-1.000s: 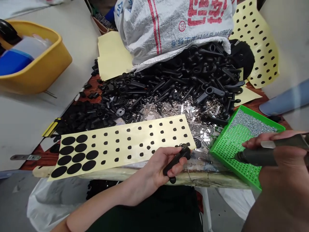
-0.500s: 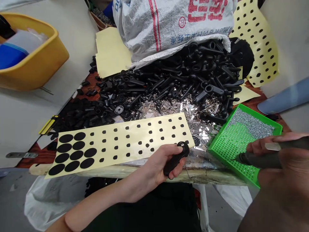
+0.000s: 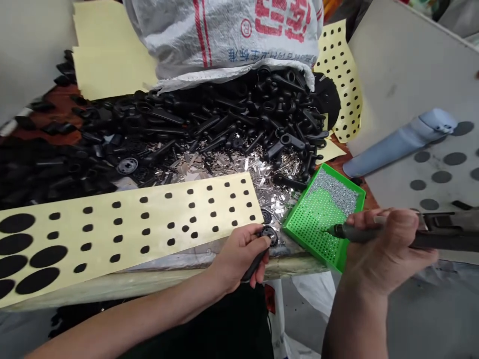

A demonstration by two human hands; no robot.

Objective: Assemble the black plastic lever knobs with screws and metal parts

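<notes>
Grips a black handle [image 3: 253, 267] in the left hand [image 3: 234, 257], with thumb against its round head and fingers curled about it, just off the right end of a yellow sheet [image 3: 130, 264] and over the near edge of the bench [image 3: 160, 282]. Grips a dark driver [image 3: 357, 233] in the right hand [image 3: 381, 257], closed round its body, pointing left over the green tray [image 3: 309, 253]. Cannot tell whether touching anything with its tip. Shows small screws [image 3: 340, 192] heaped on the far side of the tray, beyond a floor full of holes. Shows silver strips [image 3: 254, 164] strewn left of the tray, beyond the sheet, and black parts [image 3: 209, 117] piled farther off, up against a white sack [image 3: 224, 40]. Leans a grey-blue bottle [image 3: 389, 147] to the right of the tray.
</notes>
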